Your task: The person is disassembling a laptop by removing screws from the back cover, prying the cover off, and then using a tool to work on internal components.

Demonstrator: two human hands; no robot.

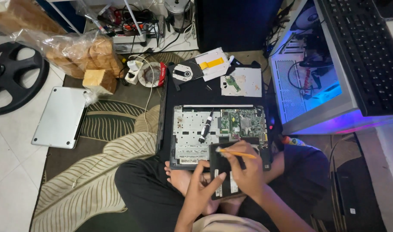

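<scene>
Rug (pixel 110 129): dark olive with cream leaf pattern
Floor (pixel 7 141): white tiles
Closed laptop (pixel 60 117): plain silver
Opened laptop (pixel 192 129): black frame, grey metal inside, green circuit board
Screwdriver (pixel 235 153): orange shaft
Hard drive (pixel 224 172): black with white label
Steering wheel (pixel 14 75): black
Computer case (pixel 308 86): silver, blue and purple glow

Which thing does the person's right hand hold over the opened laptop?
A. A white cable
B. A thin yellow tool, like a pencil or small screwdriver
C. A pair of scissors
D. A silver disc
B: the right hand grips a thin yellow tool above a black drive-like block, which the left hand steadies at the near edge of the opened laptop.
</scene>
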